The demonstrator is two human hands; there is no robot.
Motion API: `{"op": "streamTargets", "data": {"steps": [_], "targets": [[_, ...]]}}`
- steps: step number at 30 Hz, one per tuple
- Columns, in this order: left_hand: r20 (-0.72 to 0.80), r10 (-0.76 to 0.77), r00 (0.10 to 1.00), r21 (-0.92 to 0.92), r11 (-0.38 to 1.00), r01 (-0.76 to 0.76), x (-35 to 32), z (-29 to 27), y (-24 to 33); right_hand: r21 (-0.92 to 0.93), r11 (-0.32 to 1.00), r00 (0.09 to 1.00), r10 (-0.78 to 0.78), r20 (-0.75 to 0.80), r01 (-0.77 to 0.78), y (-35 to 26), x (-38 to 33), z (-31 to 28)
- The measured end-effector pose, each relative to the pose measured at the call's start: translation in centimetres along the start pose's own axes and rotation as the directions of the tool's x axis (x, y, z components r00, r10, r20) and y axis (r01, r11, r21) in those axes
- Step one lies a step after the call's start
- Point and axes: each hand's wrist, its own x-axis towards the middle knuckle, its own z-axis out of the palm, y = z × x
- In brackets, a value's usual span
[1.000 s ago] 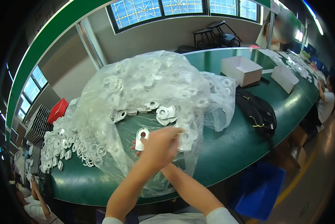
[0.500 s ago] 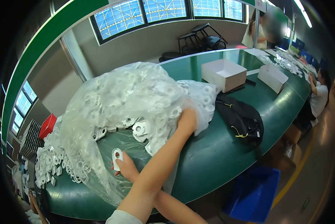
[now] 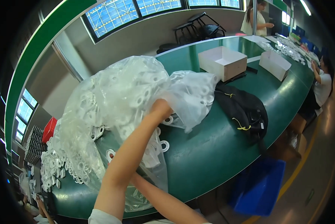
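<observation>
Facing upward, ringed white part (image 3: 108, 152) has axis hidden.

No words, numbers or brand names can be read anywhere. On the desk (image 3: 208, 149), the black bag (image 3: 240, 108) carries a small pale tag (image 3: 262, 125), its face too small to make out. A green mark (image 3: 310, 196) on the floor (image 3: 326, 164) is too faint to tell as letter, number or sign.

The left hand (image 3: 162, 106) (earlier out in the open) has gone under the clear plastic (image 3: 186, 115).
</observation>
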Motion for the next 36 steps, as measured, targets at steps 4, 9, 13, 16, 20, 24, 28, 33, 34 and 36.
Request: {"op": "streamTargets", "data": {"steps": [4, 9, 13, 16, 20, 24, 28, 33, 34, 36], "targets": [[0.222, -0.114, 0.968, 0.094, 0.991, 0.095, 0.9, -2.3, 2.4, -0.757, 0.190, 0.709, -0.544, 0.449, 0.626, 2.4, 4.5, -5.2], [0.189, 0.069, 0.979, 0.126, 0.987, -0.094, -2.0, -4.4, 0.4, -0.082, 0.953, 0.850, -0.218, 0.480, 0.291, 5.3, 6.7, -3.0], [0.163, 0.340, 0.926, 0.059, 0.934, -0.353, -0.1, -1.6, 5.5, 0.050, 0.971, 0.865, -0.233, 0.444, 0.236, 7.5, 12.9, -10.1], [0.174, 0.349, 0.921, 0.115, 0.922, -0.371, -2.7, -4.6, 1.5, -0.626, 0.051, 0.537, -0.570, 0.622, 0.778, 5.5, 7.2, -3.5], [0.631, -0.070, 0.773, -0.150, 0.966, 0.210, -1.6, -5.5, 3.0, -0.484, 0.368, 0.601, -0.598, 0.530, 0.794, 4.2, 7.0, -4.8], [0.451, 0.110, 0.886, -0.399, 0.912, 0.090, -3.4, -5.7, 3.9, -0.361, 0.408, 0.544, -0.595, 0.593, 0.839, 2.3, 4.5, -3.7], [0.312, 0.229, 0.922, -0.414, 0.906, -0.085, -5.2, -5.2, 4.9, -0.487, 0.521, 0.710, -0.448, 0.544, 0.701, 2.9, 5.4, -4.1], [0.134, 0.168, 0.977, -0.275, 0.953, -0.126, -7.1, -4.7, 6.0, 0.178, 0.944, 0.707, -0.327, 0.627, 0.279, 6.3, 9.7, -6.3], [0.096, 0.205, 0.974, -0.224, 0.958, -0.179, -7.5, -4.9, 5.6, 0.172, 0.948, 0.707, -0.314, 0.634, 0.267, 6.3, 9.5, -5.7], [0.005, 0.314, 0.950, -0.185, 0.934, -0.307, -8.0, -5.5, 5.8, -0.279, 0.743, 0.780, -0.495, 0.383, 0.608, 5.5, 8.8, -4.9]]}}
